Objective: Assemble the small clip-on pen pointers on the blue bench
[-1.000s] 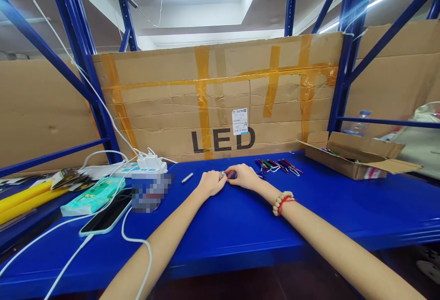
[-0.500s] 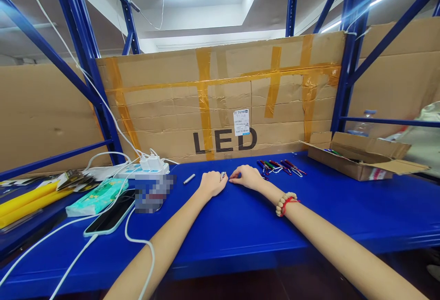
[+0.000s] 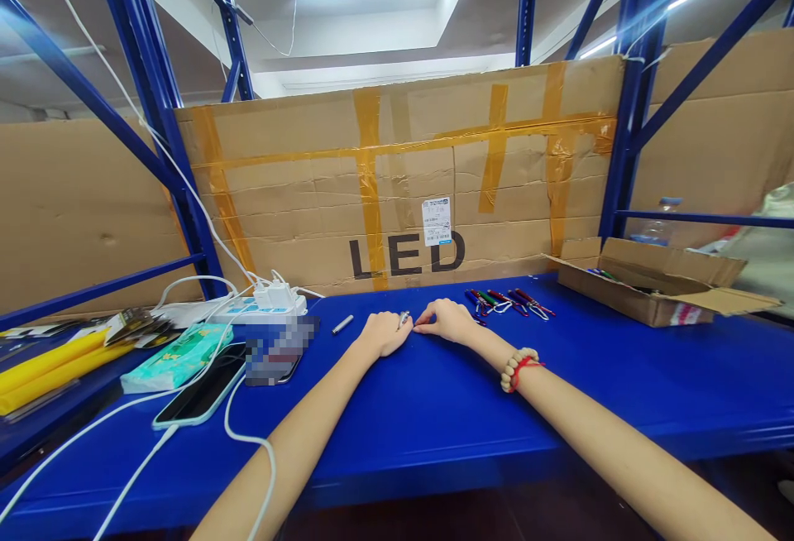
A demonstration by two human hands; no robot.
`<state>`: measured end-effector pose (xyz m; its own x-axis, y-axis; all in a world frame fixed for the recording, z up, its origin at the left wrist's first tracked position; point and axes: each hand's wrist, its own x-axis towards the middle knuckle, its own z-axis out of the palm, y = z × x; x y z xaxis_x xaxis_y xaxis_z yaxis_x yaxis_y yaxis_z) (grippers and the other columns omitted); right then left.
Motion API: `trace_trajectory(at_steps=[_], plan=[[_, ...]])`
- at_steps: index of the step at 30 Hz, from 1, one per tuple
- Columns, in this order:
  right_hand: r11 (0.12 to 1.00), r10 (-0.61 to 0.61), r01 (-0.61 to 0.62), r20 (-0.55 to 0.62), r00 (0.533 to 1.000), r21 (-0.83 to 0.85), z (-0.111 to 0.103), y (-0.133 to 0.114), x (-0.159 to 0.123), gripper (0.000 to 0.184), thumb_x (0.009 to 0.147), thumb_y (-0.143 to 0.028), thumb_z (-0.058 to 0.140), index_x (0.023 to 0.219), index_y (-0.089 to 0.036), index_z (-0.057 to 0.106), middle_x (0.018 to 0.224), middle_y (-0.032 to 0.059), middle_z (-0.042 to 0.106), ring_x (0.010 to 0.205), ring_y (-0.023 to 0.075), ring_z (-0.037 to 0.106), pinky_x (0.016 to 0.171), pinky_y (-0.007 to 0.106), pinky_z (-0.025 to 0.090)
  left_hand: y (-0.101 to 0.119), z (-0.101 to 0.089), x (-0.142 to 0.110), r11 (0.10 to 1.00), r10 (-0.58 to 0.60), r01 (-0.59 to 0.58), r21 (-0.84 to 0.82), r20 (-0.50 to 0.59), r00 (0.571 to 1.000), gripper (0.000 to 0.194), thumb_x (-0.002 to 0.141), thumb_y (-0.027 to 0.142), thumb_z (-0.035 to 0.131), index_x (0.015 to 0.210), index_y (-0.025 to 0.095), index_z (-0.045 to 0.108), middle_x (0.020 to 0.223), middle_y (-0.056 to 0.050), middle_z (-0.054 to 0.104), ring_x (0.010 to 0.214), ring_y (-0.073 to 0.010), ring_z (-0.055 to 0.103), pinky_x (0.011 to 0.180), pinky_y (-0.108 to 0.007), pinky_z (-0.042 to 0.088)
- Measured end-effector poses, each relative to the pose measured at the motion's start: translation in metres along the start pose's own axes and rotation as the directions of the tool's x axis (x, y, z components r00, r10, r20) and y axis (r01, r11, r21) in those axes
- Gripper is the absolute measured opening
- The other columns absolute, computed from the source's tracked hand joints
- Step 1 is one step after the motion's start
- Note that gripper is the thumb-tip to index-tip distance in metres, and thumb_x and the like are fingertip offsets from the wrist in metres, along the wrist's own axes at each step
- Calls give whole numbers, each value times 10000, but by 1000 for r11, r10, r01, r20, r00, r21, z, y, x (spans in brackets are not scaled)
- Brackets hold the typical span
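My left hand point(image 3: 383, 334) is closed around a small silver metal piece point(image 3: 404, 318), which pokes out by the thumb and forefinger. Close beside it, my right hand point(image 3: 447, 321) has thumb and forefinger pinched together; whatever is between those fingertips is too small to make out. Both hands rest low over the blue tabletop point(image 3: 428, 409), fingertips almost meeting. To the left of my left hand lies a short silver cylinder point(image 3: 342, 324). Right of my right hand is a loose pile of slim red, green and dark items with silver loops point(image 3: 509, 303).
An open cardboard box point(image 3: 645, 289) stands at the right. On the left are a power strip point(image 3: 273, 303) with chargers, a phone point(image 3: 202, 388), a green tissue pack point(image 3: 177, 357) and loose white cables, one crossing my left forearm. A cardboard wall point(image 3: 298, 193) closes the back.
Hardly anything differs. Both hands keep their place and grip, and the whole view has shifted very slightly.
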<state>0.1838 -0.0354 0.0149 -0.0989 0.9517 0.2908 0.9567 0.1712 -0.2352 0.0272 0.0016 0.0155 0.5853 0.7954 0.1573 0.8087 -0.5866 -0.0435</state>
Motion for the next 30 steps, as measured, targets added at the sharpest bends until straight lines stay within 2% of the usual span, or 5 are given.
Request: trace_trajectory(at_steps=[13,19,21,26,30], plan=[[998,56,-57,-33,998,-29,2,-3,0,180,789,-406,542,806,-306,691,889,-31,649,808,142,587,595,198,359,0,-1,-2,1000,14,-14,-13,-11,1000,531,910,375,173,785,141,633,861,-124,659,862,-259,609,717,-333,422],[990,131,-133,-54,990,-54,1,-2,0,130,753,-344,586,782,-267,687,843,-20,646,804,140,581,580,193,338,3,0,-3,999,-25,22,-45,-75,997,577,915,390,157,677,149,624,760,-106,663,817,-237,619,700,-306,414],[992,125,-128,-111,986,-18,1,-3,0,127,754,-331,583,786,-256,680,849,-22,638,805,131,576,572,186,329,4,1,-3,999,-32,28,-38,-95,995,586,912,409,159,670,150,625,759,-110,663,810,-245,620,687,-311,413],[994,27,16,-379,925,108,0,-6,-1,195,832,-355,499,845,-238,654,936,-17,596,711,73,550,561,171,333,4,3,-2,997,-65,60,-42,-125,990,514,903,398,201,756,178,641,806,-88,667,833,-238,618,683,-303,413],[967,-142,224,-481,865,117,-1,-11,-3,274,872,-391,443,891,-206,644,952,6,574,579,31,492,584,168,368,4,3,-2,990,-123,114,-80,-129,984,444,896,386,238,843,198,636,857,-77,665,860,-226,612,701,-295,417]])
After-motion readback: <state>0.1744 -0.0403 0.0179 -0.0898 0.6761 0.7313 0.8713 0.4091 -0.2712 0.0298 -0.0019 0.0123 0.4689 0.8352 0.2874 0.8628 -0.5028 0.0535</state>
